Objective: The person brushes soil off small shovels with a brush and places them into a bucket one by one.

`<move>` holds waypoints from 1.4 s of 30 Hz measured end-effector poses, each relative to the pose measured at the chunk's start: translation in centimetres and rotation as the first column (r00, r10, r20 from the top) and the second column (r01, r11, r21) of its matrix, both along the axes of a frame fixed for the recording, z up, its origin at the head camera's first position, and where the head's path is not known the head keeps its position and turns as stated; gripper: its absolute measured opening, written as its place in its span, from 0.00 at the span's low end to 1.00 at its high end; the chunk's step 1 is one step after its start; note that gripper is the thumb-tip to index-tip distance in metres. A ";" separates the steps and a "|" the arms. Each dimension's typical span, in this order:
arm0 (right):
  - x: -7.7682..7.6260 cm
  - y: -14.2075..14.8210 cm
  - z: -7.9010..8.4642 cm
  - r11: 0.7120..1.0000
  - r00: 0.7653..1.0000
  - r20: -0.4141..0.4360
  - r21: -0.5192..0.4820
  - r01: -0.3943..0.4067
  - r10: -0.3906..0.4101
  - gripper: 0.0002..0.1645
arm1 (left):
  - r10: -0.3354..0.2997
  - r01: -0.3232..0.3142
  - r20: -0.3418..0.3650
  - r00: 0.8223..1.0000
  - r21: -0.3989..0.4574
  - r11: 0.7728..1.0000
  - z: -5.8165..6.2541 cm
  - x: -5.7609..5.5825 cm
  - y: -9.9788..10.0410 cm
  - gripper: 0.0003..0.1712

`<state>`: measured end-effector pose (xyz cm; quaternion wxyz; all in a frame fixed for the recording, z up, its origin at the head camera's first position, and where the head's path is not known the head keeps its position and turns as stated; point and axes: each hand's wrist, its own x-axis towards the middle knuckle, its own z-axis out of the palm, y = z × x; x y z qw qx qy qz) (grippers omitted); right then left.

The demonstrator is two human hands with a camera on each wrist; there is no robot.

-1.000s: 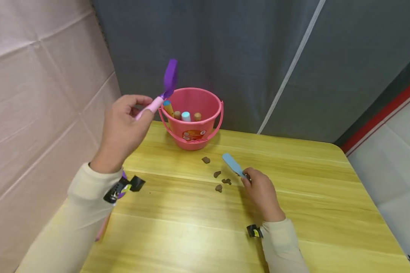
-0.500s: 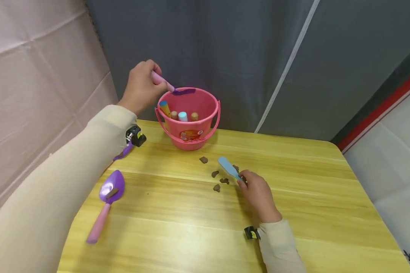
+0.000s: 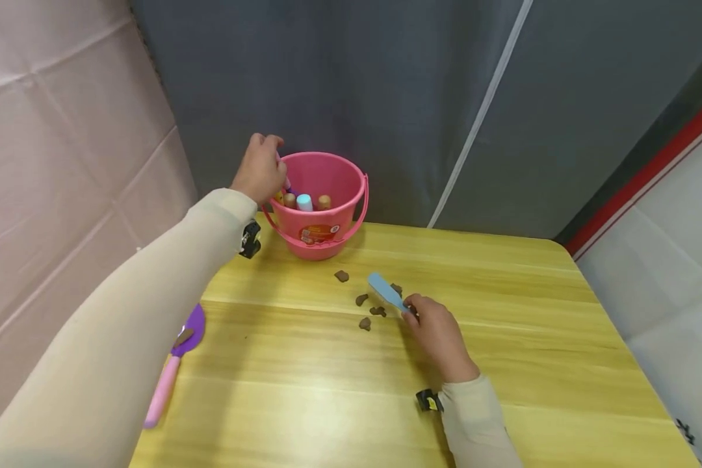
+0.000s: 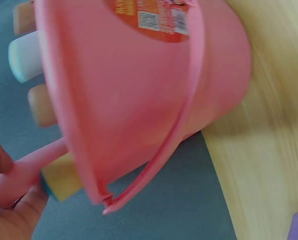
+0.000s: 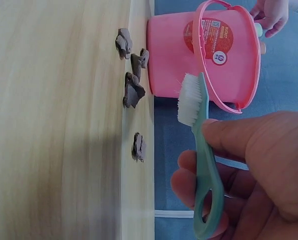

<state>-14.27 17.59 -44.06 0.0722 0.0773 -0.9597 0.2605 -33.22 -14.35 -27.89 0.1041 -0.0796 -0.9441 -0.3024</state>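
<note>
My left hand (image 3: 260, 170) is at the left rim of a pink bucket (image 3: 292, 224). It pinches the pink handle (image 4: 26, 172) of a small purple-bladed trowel, whose blade points down inside the bucket and is mostly hidden. Several rod-like handles with tan, light-blue and yellow ends stand in the bucket. Over the wooden table, my right hand (image 3: 441, 335) grips a blue-green brush (image 5: 204, 155) with white bristles. Just beside the brush lie several small brown lumps (image 3: 342, 276), apart from one another.
Another purple trowel with a pink handle (image 3: 162, 393) lies at the table's left, partly behind my left sleeve, a brown piece (image 3: 184, 337) on its blade. A dark grey curtain (image 3: 339, 78) hangs behind the bucket. Pale cloth (image 3: 76, 149) covers the left side.
My left hand has carried the trowel across to the bucket and lowered its blade inside. My right hand, with the brush, stays near the brown lumps. The view has shifted slightly.
</note>
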 end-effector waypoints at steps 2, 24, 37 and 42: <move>0.1 0.0 -0.1 1.000 1.000 0.006 0.004 0.000 0.000 0.07 | 0.016 -0.017 -0.020 1.000 -0.012 1.000 -0.5 -0.1 0.1 0.28; 0.0 -0.6 -0.3 0.999 0.999 -0.005 0.007 -0.031 0.031 0.07 | 0.075 -0.067 0.090 0.993 -0.086 0.994 -2.0 0.4 -1.2 0.19; -0.1 -0.3 0.1 0.999 1.000 -0.002 0.008 -0.031 0.031 0.07 | 0.021 -0.021 0.017 1.000 -0.010 1.000 -1.4 2.4 -3.0 0.24; 0.3 0.1 0.5 1.000 1.000 0.000 0.005 -0.026 0.026 0.07 | -0.034 0.034 0.008 0.999 -0.029 0.999 -1.8 6.8 -5.9 0.22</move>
